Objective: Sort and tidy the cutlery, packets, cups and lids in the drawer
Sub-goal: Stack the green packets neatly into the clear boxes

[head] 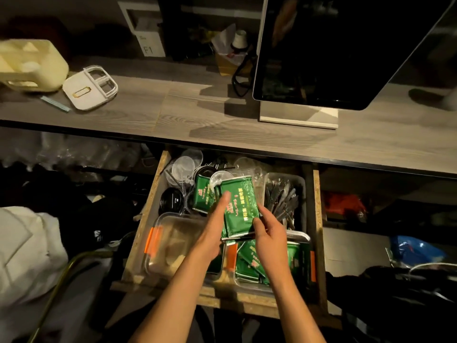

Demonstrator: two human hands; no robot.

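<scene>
**Hands gathering green packets over the open drawer**

Right hand (268,232) is pinching a stack of green packets (238,206) above the drawer (146,219); left hand (214,227), index finger extended, is resting against the stack. Nearer, a clear tub (300,263) is holding more packets. Farther right, a tray (300,180) is holding cutlery (282,199); farther left, clear cups (183,165) are lying.

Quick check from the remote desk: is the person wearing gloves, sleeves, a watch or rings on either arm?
Nothing worn shows. Both forearms are bare up to the picture's lower edge, and the left hand and right hand show no gloves, watch, bands or rings.
</scene>
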